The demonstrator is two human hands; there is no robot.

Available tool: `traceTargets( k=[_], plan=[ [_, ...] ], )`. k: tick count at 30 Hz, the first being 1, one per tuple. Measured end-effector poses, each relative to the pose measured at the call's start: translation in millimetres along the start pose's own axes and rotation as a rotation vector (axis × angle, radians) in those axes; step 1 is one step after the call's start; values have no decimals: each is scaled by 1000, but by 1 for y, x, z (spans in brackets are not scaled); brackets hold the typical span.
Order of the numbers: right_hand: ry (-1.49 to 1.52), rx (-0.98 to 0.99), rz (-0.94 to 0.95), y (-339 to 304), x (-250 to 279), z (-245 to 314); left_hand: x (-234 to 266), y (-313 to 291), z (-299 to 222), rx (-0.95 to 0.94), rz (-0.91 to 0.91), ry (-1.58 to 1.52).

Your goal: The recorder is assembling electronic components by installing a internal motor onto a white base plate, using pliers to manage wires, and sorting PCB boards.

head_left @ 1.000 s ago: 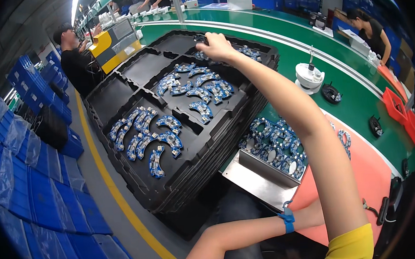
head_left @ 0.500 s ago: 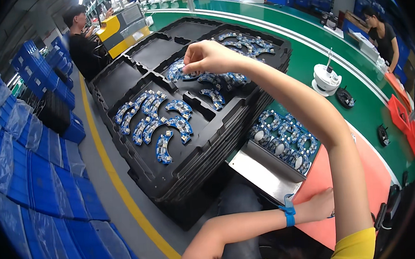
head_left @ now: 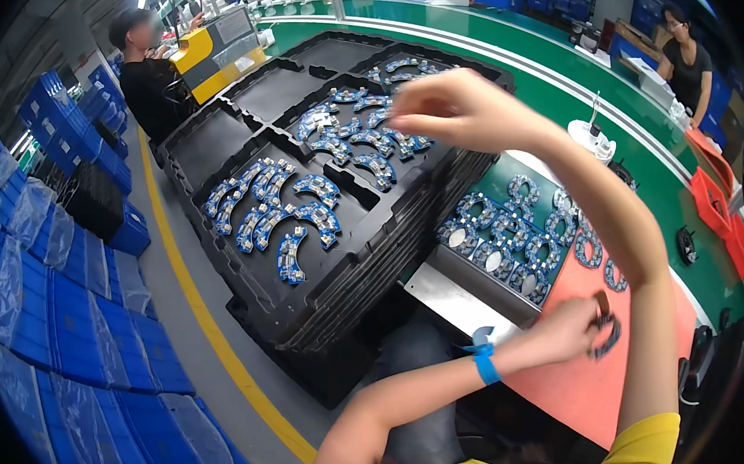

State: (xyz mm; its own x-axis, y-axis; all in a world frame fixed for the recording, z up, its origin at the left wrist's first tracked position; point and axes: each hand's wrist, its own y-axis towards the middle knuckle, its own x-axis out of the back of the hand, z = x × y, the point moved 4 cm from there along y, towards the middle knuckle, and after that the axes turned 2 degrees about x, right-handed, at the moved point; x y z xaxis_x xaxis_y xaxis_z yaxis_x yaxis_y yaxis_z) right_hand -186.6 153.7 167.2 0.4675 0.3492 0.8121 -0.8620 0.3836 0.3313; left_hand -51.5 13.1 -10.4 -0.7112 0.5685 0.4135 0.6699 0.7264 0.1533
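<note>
My left hand (head_left: 560, 331), with a blue strap (head_left: 486, 367) round the wrist, is closed on a dark curved circuit board (head_left: 607, 336) over the salmon-coloured mat. A small brown piece (head_left: 601, 304) shows beside its fingers. My right hand (head_left: 467, 109) is raised above the right side of the black tray (head_left: 308, 310). Its fingers are curled but smeared by motion, so whether anything is between them cannot be made out. Several blue arc-shaped circuit boards (head_left: 292, 255) lie in the tray's compartments, nearest to this hand the group (head_left: 376, 167) in the middle one.
Right of the tray stack, a metal box (head_left: 514, 295) borders several round boards (head_left: 509, 222), some with pale oval parts. More rings (head_left: 588, 249) lie on the salmon mat (head_left: 565, 399). A white device (head_left: 590, 141) stands on the green bench. Blue crates (head_left: 79, 356) line the left; two people work farther off.
My right hand has moved right and nearer, off the boards in the tray. My left hand has lifted slightly away from the mat, bringing the curved board into view.
</note>
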Motion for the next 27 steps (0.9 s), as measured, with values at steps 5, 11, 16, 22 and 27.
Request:
traceTargets(
  k=[5,11,16,22,27],
  plan=[
    [-77,-403,-225,-140,66,11,80,-26,-23,-115,-662,-537],
    [220,-476,-200,-221,33,-1,97,-36,-13,-214,-730,-758],
    [1143,-451,-416,-238,16,-26,92,-41,-33,-475,-616,-718],
    [594,-407,-431,-113,32,-48,74,-31,-30,-467,-574,-785],
    [123,-358,-308,-30,16,-85,73,-30,-19,-412,-713,-765]
  ],
)
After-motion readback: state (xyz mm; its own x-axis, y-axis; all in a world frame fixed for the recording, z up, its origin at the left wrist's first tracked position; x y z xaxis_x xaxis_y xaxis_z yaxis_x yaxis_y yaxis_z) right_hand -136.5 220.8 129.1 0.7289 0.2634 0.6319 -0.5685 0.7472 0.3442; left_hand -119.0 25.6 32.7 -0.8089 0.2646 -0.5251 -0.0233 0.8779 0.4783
